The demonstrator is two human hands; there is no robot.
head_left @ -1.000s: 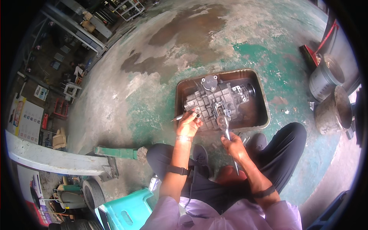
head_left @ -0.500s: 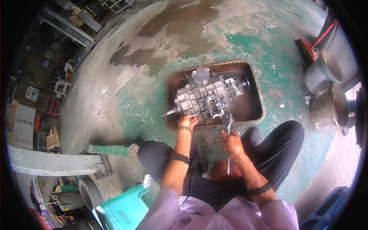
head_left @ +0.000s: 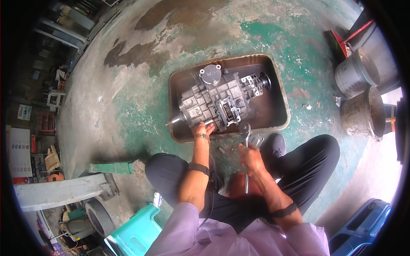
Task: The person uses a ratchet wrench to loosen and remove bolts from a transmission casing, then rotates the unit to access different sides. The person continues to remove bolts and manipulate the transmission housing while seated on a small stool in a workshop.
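Observation:
A grey metal gearbox (head_left: 209, 100) lies in a rusty brown rectangular tray (head_left: 285, 98) on the floor in front of me. My left hand (head_left: 202, 129) is at its near left side, fingers closed around a short silver cylinder (head_left: 208, 122) that looks like a socket. The cylinder's far end is too small to make out. In my right hand (head_left: 252, 159) is a ratchet wrench (head_left: 244, 129), gripped mid-handle. Its round head points away from me, just over the tray's near rim, and apart from the gearbox. An open rectangular port (head_left: 229, 112) shows on the gearbox's near side.
Two buckets (head_left: 356, 74) stand at the right by a red-handled dustpan (head_left: 339, 45). A green-ended lift arm (head_left: 113, 167) reaches in from the left. Near me are a turquoise plastic stool (head_left: 134, 230), a tyre (head_left: 100, 216) and a blue plastic stool (head_left: 363, 226).
The whole view has shifted, so the tray and gearbox appear farther left and higher. Both hands keep their grips, and the wrench stays near the tray's near rim.

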